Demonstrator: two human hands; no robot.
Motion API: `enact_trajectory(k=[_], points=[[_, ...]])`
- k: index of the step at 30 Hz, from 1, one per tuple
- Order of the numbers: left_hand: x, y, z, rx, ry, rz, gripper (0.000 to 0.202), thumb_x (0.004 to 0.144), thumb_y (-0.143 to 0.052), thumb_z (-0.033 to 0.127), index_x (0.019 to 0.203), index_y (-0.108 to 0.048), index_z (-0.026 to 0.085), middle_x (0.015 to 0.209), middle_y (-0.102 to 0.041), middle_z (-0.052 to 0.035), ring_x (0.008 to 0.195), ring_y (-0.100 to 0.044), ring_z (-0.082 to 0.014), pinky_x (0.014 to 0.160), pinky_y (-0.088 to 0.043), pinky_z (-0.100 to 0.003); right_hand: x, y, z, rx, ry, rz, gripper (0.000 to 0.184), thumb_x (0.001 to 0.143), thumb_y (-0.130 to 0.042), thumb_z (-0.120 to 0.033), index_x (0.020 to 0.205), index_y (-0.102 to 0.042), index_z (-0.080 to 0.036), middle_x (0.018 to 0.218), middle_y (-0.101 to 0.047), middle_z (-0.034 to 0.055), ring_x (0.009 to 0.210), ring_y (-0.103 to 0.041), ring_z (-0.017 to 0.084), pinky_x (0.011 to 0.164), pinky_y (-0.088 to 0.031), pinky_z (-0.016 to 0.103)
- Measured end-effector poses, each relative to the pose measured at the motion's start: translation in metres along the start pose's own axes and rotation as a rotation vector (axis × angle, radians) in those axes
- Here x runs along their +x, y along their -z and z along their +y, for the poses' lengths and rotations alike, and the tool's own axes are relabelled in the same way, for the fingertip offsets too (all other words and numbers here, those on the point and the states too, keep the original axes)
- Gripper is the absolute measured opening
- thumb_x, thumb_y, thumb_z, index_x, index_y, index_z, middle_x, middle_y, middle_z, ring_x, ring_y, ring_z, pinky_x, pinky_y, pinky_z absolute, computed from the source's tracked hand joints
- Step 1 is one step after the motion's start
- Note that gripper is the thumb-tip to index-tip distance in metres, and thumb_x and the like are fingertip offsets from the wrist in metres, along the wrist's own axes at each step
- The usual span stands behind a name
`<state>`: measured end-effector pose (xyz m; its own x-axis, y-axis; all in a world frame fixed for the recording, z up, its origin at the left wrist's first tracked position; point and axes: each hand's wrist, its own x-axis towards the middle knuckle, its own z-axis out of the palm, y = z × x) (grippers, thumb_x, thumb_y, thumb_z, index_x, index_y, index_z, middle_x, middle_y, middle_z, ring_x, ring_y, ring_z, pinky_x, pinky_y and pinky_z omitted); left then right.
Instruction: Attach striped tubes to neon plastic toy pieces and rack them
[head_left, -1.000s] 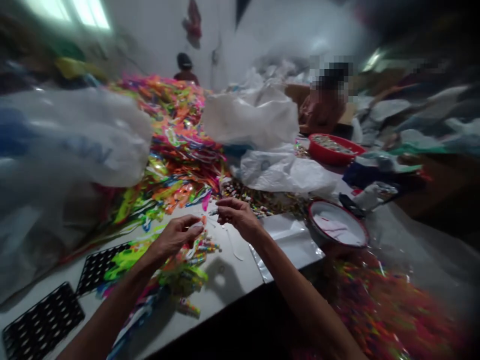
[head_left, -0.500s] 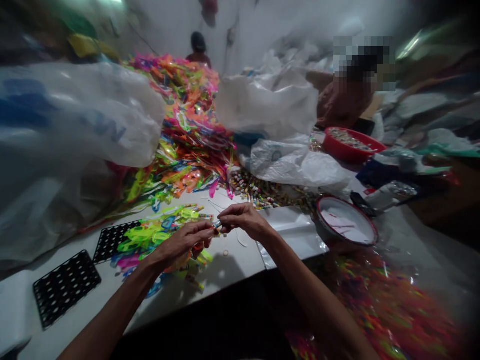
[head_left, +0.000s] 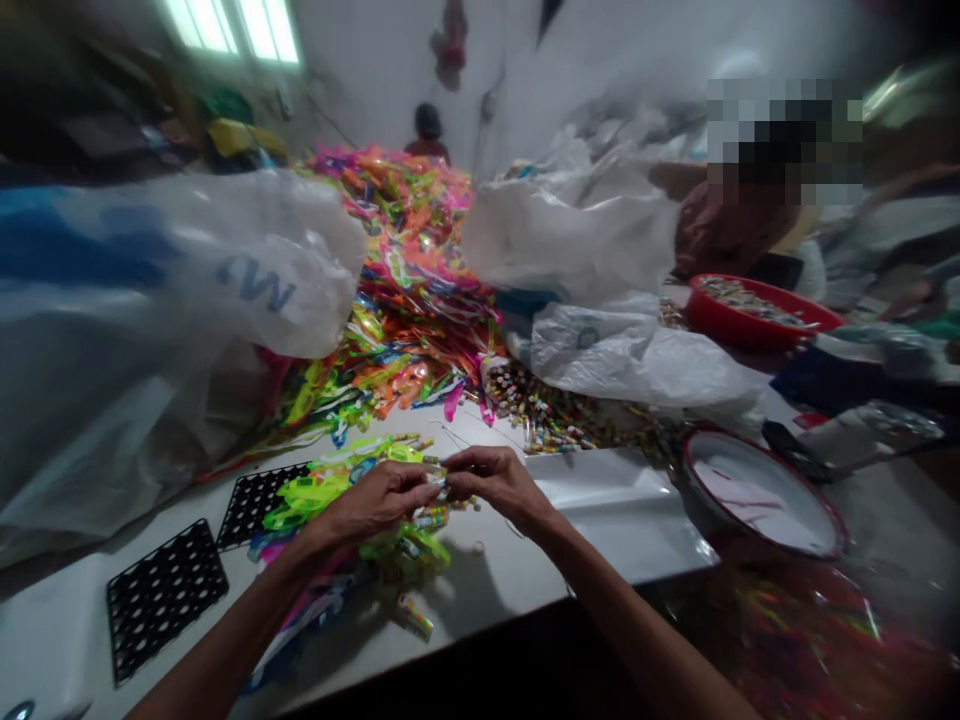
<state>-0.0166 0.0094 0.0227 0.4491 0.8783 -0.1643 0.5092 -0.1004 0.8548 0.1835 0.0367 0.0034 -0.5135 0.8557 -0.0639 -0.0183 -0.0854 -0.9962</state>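
Over the front of the white table, my left hand (head_left: 384,500) and my right hand (head_left: 499,487) meet with their fingertips pinched on a small pale piece (head_left: 436,481). The fingers mostly cover it, and its kind cannot be made out. Beneath and beside my left hand lies a heap of neon-yellow plastic pieces (head_left: 315,497), mixed with some blue and pink ones. Several small printed cylinders are among them, one (head_left: 414,615) near the table's front edge. A thin wire or string (head_left: 454,434) lies just beyond my fingertips.
Black perforated trays (head_left: 169,598) lie at left. Large plastic bags (head_left: 300,240) flank a tall pile of bright plastic pieces (head_left: 420,250). Many small cylinders (head_left: 555,405) lie behind a clear plastic sheet (head_left: 607,500). A rimmed basin (head_left: 838,520) and a red bowl (head_left: 750,325) stand right; two people are beyond.
The view has tilted up and turned slightly left, so things sit lower and further right. My hands stay together; my right fingers have drawn closer over the small piece.
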Motion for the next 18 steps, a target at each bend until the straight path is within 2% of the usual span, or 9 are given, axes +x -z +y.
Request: enact_trajectory(k=[3, 5, 7, 9, 11, 14, 16, 18], points=[[-0.001, 0.029, -0.02, 0.396, -0.002, 0.086, 0.034, 0.079, -0.05, 0.049, 0.072, -0.062, 0.018, 0.071, -0.057, -0.0017, 0.066, -0.051, -0.0159, 0.061, -0.035, -0.025, 0.01, 0.013, 0.017, -0.156, 0.0, 0.13, 0.057, 0.071, -0.067, -0.043, 0.122, -0.053, -0.02, 0.104, -0.061, 0.0082, 0.073, -0.063, 0.015, 0.064, -0.049, 0.027], [0.008, 0.049, -0.032, 0.529, 0.012, 0.161, 0.037, 0.079, -0.05, 0.049, 0.095, -0.063, 0.019, 0.097, -0.061, -0.0065, 0.087, -0.055, -0.0221, 0.076, -0.039, -0.03, 0.015, 0.03, 0.028, -0.289, -0.012, 0.223, 0.055, 0.073, -0.064, -0.043, 0.12, -0.054, -0.017, 0.104, -0.06, 0.0096, 0.071, -0.062, 0.015, 0.063, -0.049, 0.028], [0.031, 0.065, -0.041, 0.59, 0.049, 0.25, 0.043, 0.082, -0.044, 0.048, 0.111, -0.057, 0.019, 0.113, -0.057, -0.0097, 0.101, -0.053, -0.0242, 0.085, -0.039, -0.033, 0.019, 0.048, 0.038, -0.391, -0.02, 0.278, 0.047, 0.073, -0.062, -0.043, 0.109, -0.059, -0.014, 0.097, -0.061, 0.0098, 0.067, -0.062, 0.016, 0.06, -0.048, 0.029], [0.07, 0.074, -0.047, 0.649, 0.107, 0.303, 0.043, 0.085, -0.038, 0.044, 0.115, -0.054, 0.018, 0.114, -0.058, -0.0108, 0.102, -0.055, -0.0232, 0.086, -0.041, -0.033, 0.022, 0.061, 0.045, -0.494, -0.015, 0.305, 0.041, 0.073, -0.062, -0.041, 0.103, -0.062, -0.013, 0.093, -0.062, 0.0094, 0.065, -0.061, 0.016, 0.059, -0.048, 0.029], [0.115, 0.074, -0.051, 0.737, 0.167, 0.346, 0.039, 0.084, -0.041, 0.034, 0.116, -0.054, 0.015, 0.116, -0.058, -0.0133, 0.106, -0.053, -0.0252, 0.089, -0.04, -0.035, 0.023, 0.067, 0.048, -0.603, 0.007, 0.333, 0.038, 0.072, -0.063, -0.038, 0.101, -0.063, -0.014, 0.091, -0.062, 0.0087, 0.067, -0.06, 0.016, 0.061, -0.047, 0.029], [0.169, 0.062, -0.061, 0.767, 0.17, 0.377, 0.045, 0.078, -0.044, 0.015, 0.123, -0.048, 0.011, 0.128, -0.049, -0.0184, 0.123, -0.04, -0.0302, 0.098, -0.033, -0.042, 0.02, 0.069, 0.048, -0.732, 0.047, 0.317, 0.032, 0.073, -0.063, -0.033, 0.101, -0.063, -0.016, 0.092, -0.062, 0.0073, 0.069, -0.059, 0.016, 0.063, -0.046, 0.028], [0.185, 0.051, -0.07, 0.773, 0.157, 0.385, 0.051, 0.075, -0.042, 0.007, 0.126, -0.045, 0.009, 0.133, -0.044, -0.0213, 0.129, -0.031, -0.0328, 0.102, -0.027, -0.047, 0.014, 0.072, 0.048, -0.802, 0.051, 0.293, 0.027, 0.075, -0.061, -0.03, 0.099, -0.064, -0.017, 0.091, -0.062, 0.0065, 0.069, -0.059, 0.015, 0.064, -0.045, 0.028], [0.185, 0.043, -0.079, 0.773, 0.141, 0.384, 0.052, 0.075, -0.04, 0.005, 0.128, -0.044, 0.007, 0.136, -0.041, -0.022, 0.132, -0.026, -0.0334, 0.105, -0.022, -0.049, 0.008, 0.079, 0.05, -0.862, 0.031, 0.293, 0.023, 0.075, -0.06, -0.028, 0.095, -0.065, -0.017, 0.087, -0.063, 0.0061, 0.068, -0.058, 0.015, 0.065, -0.044, 0.028]])
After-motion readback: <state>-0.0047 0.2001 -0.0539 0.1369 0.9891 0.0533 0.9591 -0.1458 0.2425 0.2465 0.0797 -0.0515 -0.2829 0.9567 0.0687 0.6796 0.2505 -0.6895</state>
